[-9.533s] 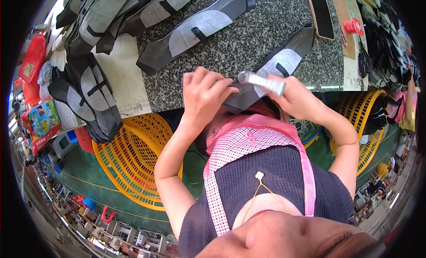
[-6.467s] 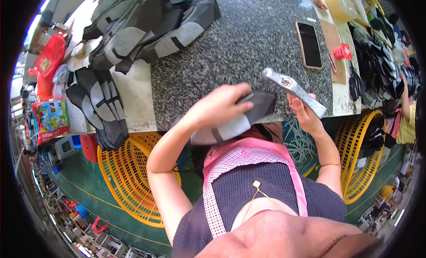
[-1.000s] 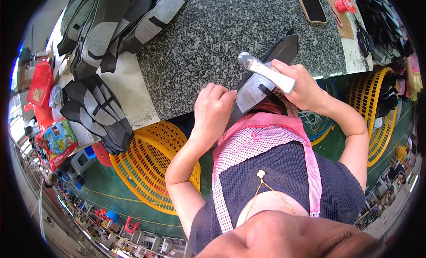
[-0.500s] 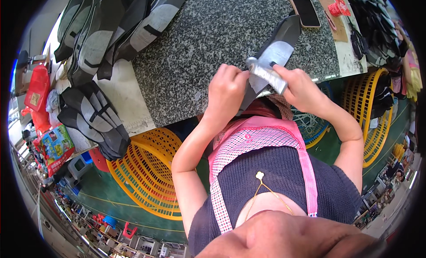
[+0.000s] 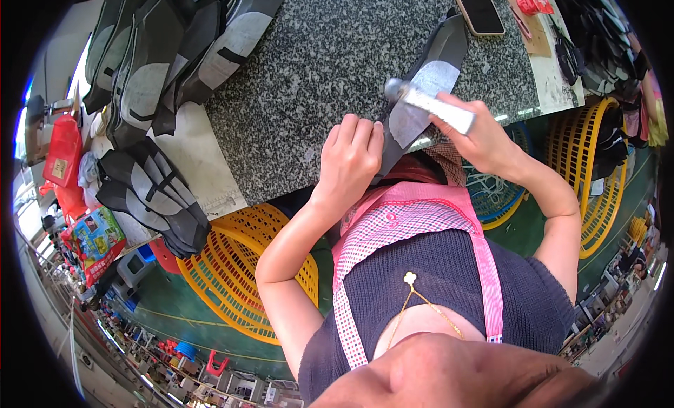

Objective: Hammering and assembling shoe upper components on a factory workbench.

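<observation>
the right hand (image 5: pixel 483 136) grips one silver metal hammer (image 5: pixel 428 105), rounded end pointing far-left; the left hand (image 5: pixel 353 155) curls, grip unclear, beside one long black-and-grey panel (image 5: pixel 437 75), slanting near-left to far-right on the speckled granite worktop (image 5: pixel 316 64).

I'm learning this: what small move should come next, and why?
Perhaps tap the edge of the dark piece with the silver tool: the right hand holds it, its round end near that edge, and the left hand is close by.

The phone (image 5: pixel 479 9) is cut off at the top, and the silver tool (image 5: pixel 441 109) looks blurred.
</observation>
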